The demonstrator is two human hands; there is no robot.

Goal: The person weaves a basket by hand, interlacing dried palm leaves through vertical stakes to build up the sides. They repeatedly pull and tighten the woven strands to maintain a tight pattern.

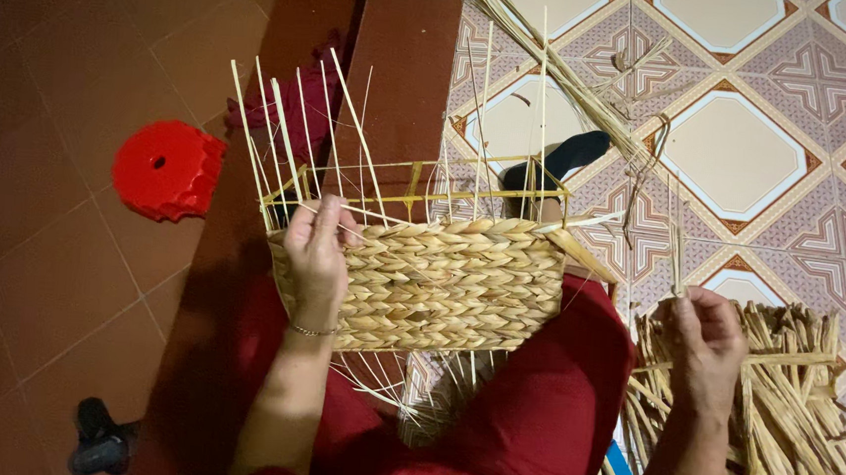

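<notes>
Mid-weave on a half-woven straw basket [459, 285] resting in the lap: left hand [318, 250] clasped on its rim, right hand [704, 337] pinching a straw strand [675, 247] above the straw pile [797, 422], likely threaded between stakes next.

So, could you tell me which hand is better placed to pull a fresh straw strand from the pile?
Probably the right hand: it hovers over the straw pile, already pinching a strand. The left hand grips the half-woven basket.
</notes>
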